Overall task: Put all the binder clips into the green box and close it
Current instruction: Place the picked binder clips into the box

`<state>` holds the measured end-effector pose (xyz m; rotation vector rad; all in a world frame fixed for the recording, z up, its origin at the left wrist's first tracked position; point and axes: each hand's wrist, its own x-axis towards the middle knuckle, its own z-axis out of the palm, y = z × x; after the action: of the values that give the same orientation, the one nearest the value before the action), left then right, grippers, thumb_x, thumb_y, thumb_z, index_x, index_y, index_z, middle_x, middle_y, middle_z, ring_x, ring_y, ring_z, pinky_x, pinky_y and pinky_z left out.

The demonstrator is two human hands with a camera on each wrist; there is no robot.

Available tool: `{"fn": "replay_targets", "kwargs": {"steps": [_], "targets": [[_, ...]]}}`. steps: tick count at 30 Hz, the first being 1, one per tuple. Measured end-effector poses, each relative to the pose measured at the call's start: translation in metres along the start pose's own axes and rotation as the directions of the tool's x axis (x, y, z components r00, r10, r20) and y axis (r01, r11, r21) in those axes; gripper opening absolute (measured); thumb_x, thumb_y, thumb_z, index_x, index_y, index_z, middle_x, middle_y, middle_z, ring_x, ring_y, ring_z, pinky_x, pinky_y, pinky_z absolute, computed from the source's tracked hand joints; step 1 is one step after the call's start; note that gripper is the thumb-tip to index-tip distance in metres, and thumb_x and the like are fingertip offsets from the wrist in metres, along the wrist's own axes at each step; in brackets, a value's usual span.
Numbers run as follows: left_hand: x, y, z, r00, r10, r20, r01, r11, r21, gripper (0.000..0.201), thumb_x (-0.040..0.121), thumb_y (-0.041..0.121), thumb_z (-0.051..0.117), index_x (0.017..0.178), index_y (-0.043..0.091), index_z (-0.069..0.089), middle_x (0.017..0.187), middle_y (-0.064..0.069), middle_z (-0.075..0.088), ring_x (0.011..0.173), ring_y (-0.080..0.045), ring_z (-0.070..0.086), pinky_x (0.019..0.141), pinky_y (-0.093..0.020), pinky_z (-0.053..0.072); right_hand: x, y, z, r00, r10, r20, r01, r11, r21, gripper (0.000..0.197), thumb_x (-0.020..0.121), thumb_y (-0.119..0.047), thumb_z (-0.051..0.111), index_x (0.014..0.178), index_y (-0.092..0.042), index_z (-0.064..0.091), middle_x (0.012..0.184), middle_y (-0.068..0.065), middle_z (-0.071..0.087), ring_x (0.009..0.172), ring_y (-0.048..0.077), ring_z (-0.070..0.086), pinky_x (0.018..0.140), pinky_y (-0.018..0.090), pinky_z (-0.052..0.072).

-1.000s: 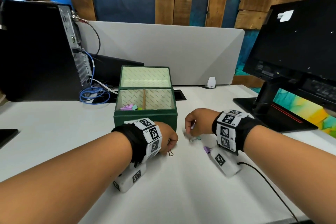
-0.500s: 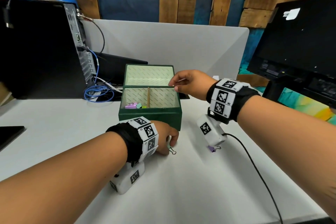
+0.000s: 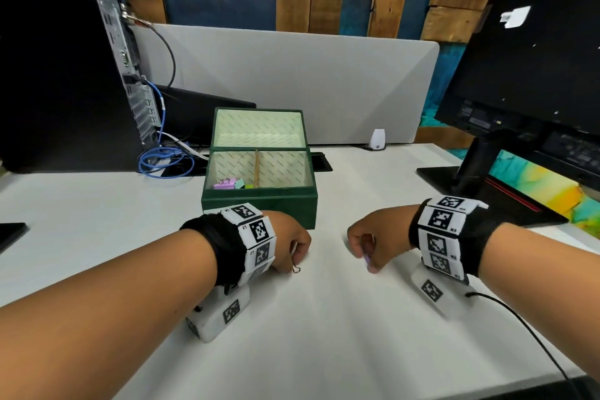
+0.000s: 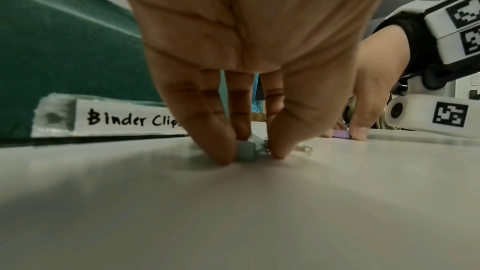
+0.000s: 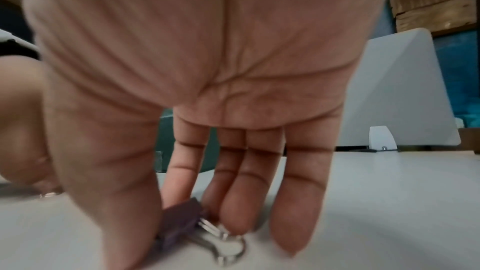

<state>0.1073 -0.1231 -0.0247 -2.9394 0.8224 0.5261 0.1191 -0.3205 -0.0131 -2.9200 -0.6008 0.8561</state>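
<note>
Two light, stiff binder clips sit pinched between thumbs and fingertips, teal clip [image 4: 246,150] left, purple clip [image 5: 180,221] right; grip bodies, since wire loops likely slip.

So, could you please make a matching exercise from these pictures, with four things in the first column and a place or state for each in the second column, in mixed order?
Column one:
1. teal binder clip
2. purple binder clip
3. green box
4. "Binder Clips" label

Column two:
a. pinched on the table by the right hand
b. stuck on the front wall of the box
c. pinched on the table by the left hand
d. standing with its lid open, clips in its left compartment

Pairs: 1-c, 2-a, 3-d, 4-b
</note>
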Motion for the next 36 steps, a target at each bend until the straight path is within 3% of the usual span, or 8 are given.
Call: {"fn": "replay_targets", "kwargs": {"steps": [7, 11, 13, 16, 18, 22, 30, 36], "targets": [[0.002, 0.000, 0.003, 0.999, -0.025, 0.027, 0.022, 0.997, 0.080, 0.024, 0.073, 0.016, 0.068, 0.069, 0.022, 0.045, 0.081, 0.002, 0.050, 0.065, -0.015, 0.044, 0.051, -0.020, 0.030, 0.003, -0.002, 0.002, 0.998, -0.033, -0.062, 0.035, 0.999, 0.030, 0.013, 0.077, -0.017, 0.067, 0.076, -0.024, 0.056, 0.070, -0.008, 0.055, 0.069, 0.016, 0.054, 0.068, 0.028, 0.047], [0.000, -0.001, 0.003, 0.998, -0.050, -0.037, 0.053, 0.995, 0.089, 0.031, 0.072, 0.012, 0.064, 0.060, 0.023, 0.037, 0.077, 0.002, 0.048, 0.064, -0.016, 0.043, 0.052, -0.022, 0.030, 0.001, -0.007, -0.016, 0.945, -0.068, -0.320, 0.083, 0.996, 0.033, 0.008, 0.077, -0.019, 0.064, 0.079, -0.024, 0.058, 0.075, -0.004, 0.061, 0.064, 0.012, 0.054, 0.064, 0.023, 0.045], [-0.002, -0.003, 0.003, 0.996, -0.064, -0.067, 0.069, 0.995, 0.079, 0.030, 0.071, 0.012, 0.064, 0.061, 0.023, 0.038, 0.082, 0.000, 0.051, 0.071, -0.019, 0.045, 0.057, -0.024, 0.034, 0.002, -0.015, -0.032, 0.845, -0.111, -0.523, 0.165, 0.985, 0.057, 0.011, 0.078, -0.018, 0.066, 0.079, -0.023, 0.056, 0.077, -0.003, 0.059, 0.063, 0.010, 0.051, 0.063, 0.024, 0.043], [-0.006, -0.007, 0.003, 0.993, -0.086, -0.084, 0.090, 0.995, 0.042, 0.031, 0.069, 0.013, 0.066, 0.059, 0.024, 0.038, 0.083, -0.002, 0.054, 0.071, -0.020, 0.047, 0.063, -0.027, 0.039, 0.007, -0.034, -0.059, 0.563, -0.157, -0.811, 0.343, 0.938, 0.056, 0.014, 0.080, -0.014, 0.067, 0.081, -0.021, 0.055, 0.076, -0.012, 0.044, 0.064, 0.004, 0.045, 0.065, 0.015, 0.038], [-0.010, -0.009, 0.003, 0.991, -0.098, -0.090, 0.100, 0.995, 0.015, 0.030, 0.067, 0.013, 0.068, 0.060, 0.023, 0.040, 0.085, -0.003, 0.056, 0.071, -0.020, 0.047, 0.064, -0.028, 0.041, 0.014, -0.047, -0.071, 0.472, -0.130, -0.872, 0.412, 0.907, 0.088, 0.013, 0.081, -0.012, 0.066, 0.086, -0.020, 0.057, 0.082, -0.011, 0.041, 0.069, 0.006, 0.048, 0.065, 0.006, 0.038], [-0.016, -0.013, 0.006, 0.987, -0.109, -0.118, 0.107, 0.994, -0.022, 0.029, 0.066, 0.015, 0.069, 0.060, 0.025, 0.043, 0.095, -0.005, 0.063, 0.074, -0.018, 0.051, 0.072, -0.034, 0.052, 0.030, -0.063, -0.074, 0.666, -0.138, -0.733, 0.380, 0.909, 0.174, 0.034, 0.081, -0.019, 0.070, 0.113, -0.021, 0.059, 0.115, 0.002, 0.050, 0.101, 0.016, 0.060, 0.088, 0.028, 0.051], [-0.015, -0.022, 0.005, 0.990, -0.097, -0.104, 0.093, 0.995, -0.035, 0.020, 0.070, 0.015, 0.071, 0.082, 0.026, 0.059, 0.093, 0.010, 0.047, 0.087, -0.015, 0.052, 0.081, -0.030, 0.050, 0.028, -0.040, -0.047, 0.742, -0.110, -0.661, 0.267, 0.953, 0.141, 0.024, 0.082, -0.025, 0.067, 0.106, -0.021, 0.063, 0.116, 0.002, 0.053, 0.107, 0.019, 0.058, 0.092, 0.031, 0.049], [-0.016, -0.020, 0.000, 0.995, -0.095, -0.022, 0.096, 0.995, 0.025, 0.041, 0.078, 0.015, 0.067, 0.114, 0.032, 0.058, 0.117, 0.005, 0.054, 0.103, -0.017, 0.056, 0.081, -0.025, 0.045, 0.028, -0.036, -0.035, 0.812, -0.163, -0.560, 0.208, 0.978, 0.017, 0.038, 0.086, -0.024, 0.064, 0.123, -0.028, 0.057, 0.132, 0.001, 0.043, 0.114, 0.020, 0.051, 0.095, 0.027, 0.042]]}}
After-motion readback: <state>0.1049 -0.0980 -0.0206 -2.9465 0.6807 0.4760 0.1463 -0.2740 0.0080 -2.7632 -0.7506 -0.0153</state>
